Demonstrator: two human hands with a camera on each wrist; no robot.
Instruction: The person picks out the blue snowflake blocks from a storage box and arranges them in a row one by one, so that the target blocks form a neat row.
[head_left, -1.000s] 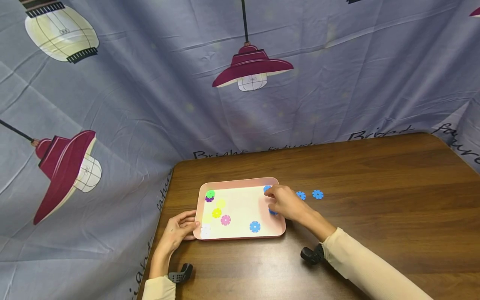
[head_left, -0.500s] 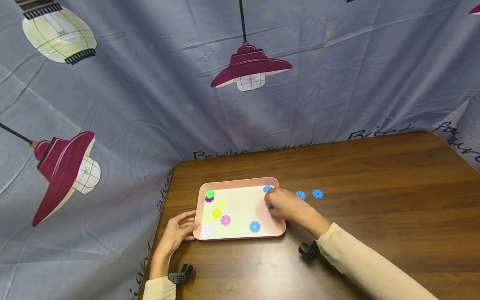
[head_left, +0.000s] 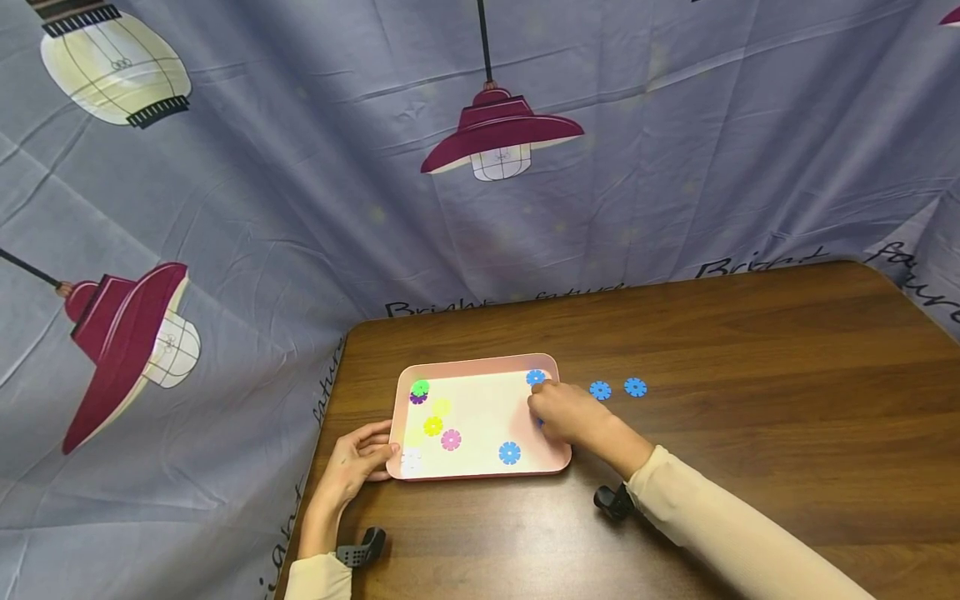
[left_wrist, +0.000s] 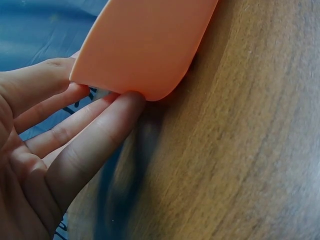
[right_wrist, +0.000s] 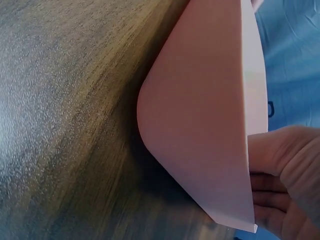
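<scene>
A pink tray (head_left: 480, 367) with a white floor sits on the wooden table. My left hand (head_left: 352, 458) holds its near left corner, thumb against one wall and fingers along the other, as the left wrist view shows. My right hand (head_left: 573, 412) reaches over the tray's right wall with fingers bent down onto a partly covered blue notched disc (head_left: 541, 422). The tray wall hides those fingertips in the right wrist view, so I cannot tell whether they pinch the disc. Other blue discs lie in the tray, one at the far right corner (head_left: 535, 377), one near the front (head_left: 510, 453).
On the tray's left side lie a green disc (head_left: 421, 387) overlapping a purple one (head_left: 417, 398), yellow discs (head_left: 432, 426), a pink disc (head_left: 451, 440) and pale ones. Two blue discs (head_left: 600, 390) rest on the table (head_left: 750, 375) right of the tray. A printed curtain (head_left: 300, 167) hangs behind.
My right hand has shifted slightly and lowered over the blue disc at the tray's right side, its fingers drawing together and covering more of it. My left hand stays at the tray's corner.
</scene>
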